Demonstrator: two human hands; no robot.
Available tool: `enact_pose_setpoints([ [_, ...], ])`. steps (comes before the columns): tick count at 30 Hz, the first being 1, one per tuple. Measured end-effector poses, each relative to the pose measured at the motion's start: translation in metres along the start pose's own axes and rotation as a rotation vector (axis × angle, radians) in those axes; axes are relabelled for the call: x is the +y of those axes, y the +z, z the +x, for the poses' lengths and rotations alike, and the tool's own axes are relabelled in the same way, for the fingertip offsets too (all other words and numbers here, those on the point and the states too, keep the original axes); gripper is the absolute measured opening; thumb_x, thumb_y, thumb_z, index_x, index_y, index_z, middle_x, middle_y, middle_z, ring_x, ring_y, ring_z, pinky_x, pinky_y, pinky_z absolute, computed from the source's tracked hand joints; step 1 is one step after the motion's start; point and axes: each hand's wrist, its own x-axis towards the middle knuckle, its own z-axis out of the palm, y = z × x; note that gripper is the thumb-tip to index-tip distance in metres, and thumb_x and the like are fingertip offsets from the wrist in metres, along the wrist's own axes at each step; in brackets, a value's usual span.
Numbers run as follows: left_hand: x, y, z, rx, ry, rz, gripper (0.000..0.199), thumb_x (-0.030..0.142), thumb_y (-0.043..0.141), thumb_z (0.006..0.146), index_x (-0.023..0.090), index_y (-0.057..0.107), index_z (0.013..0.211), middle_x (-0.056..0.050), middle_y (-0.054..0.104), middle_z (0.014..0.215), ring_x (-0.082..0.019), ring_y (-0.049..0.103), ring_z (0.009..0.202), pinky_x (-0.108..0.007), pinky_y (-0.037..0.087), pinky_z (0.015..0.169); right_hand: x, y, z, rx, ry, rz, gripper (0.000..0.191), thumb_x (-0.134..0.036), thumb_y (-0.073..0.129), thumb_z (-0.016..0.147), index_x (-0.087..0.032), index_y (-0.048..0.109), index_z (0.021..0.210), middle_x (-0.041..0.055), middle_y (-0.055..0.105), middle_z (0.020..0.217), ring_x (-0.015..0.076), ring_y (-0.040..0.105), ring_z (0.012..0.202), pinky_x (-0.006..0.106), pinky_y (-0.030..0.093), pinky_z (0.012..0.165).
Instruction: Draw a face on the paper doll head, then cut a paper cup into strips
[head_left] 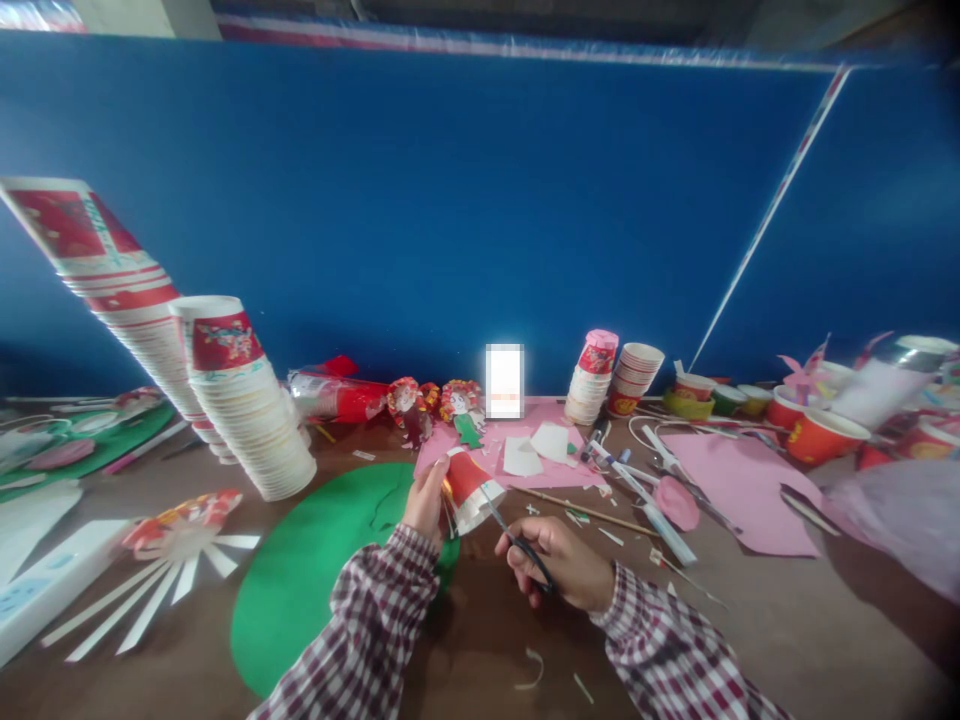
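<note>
My left hand (426,500) is closed round a red and white paper cup (474,488), tilted above the brown table. The cup's white rim part faces my right hand. In my right hand (559,562) is a pair of scissors (534,562) with dark handles, fingers curled through the loops. The blades reach up to the cup's white edge; whether they are open or closed I cannot make out. Under my left forearm lies a green round sheet (322,570). Cut paper scraps (534,668) lie on the table in front of me.
Tall paper cup stacks (251,420) stand at left, shorter ones (592,380) at the back. A cut-open cup with fanned strips (184,550) lies left, by a white power strip (60,585). Pink sheets (750,480), pens and a glue stick (667,530) lie right. A blue partition (450,200) rises behind.
</note>
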Motion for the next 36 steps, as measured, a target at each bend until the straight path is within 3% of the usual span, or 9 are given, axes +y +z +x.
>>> enact_pose_setpoints([
  [9,0.001,0.000,0.000,0.023,0.023,0.017,0.020,0.029,0.067,0.070,0.012,0.063,0.080,-0.006,0.070,0.073,-0.019,0.067,0.065,-0.028,0.054,0.063,-0.005,0.002,-0.001,0.028,-0.024,0.002,0.040,-0.049,0.062,0.074,-0.011,0.060,0.087,-0.0040,0.048,0.057,0.0049,0.045,0.045,0.013,0.041,0.037],
  [16,0.001,0.000,0.000,0.009,0.012,0.004,0.020,0.029,0.067,0.070,0.012,0.063,0.080,-0.005,0.070,0.074,-0.018,0.067,0.067,-0.029,0.054,0.069,-0.008,0.002,-0.002,0.053,-0.011,-0.022,0.039,-0.048,0.062,0.074,-0.011,0.061,0.086,-0.0047,0.047,0.053,0.0049,0.043,0.043,0.013,0.039,0.036],
  [36,0.000,-0.003,0.003,0.043,0.006,0.035,0.022,0.031,0.066,0.071,0.012,0.063,0.081,-0.006,0.069,0.072,-0.019,0.067,0.065,-0.031,0.053,0.068,-0.008,0.005,-0.002,0.087,-0.008,-0.063,0.037,-0.047,0.065,0.072,-0.012,0.062,0.082,-0.0059,0.045,0.049,0.0042,0.039,0.040,0.013,0.036,0.034],
])
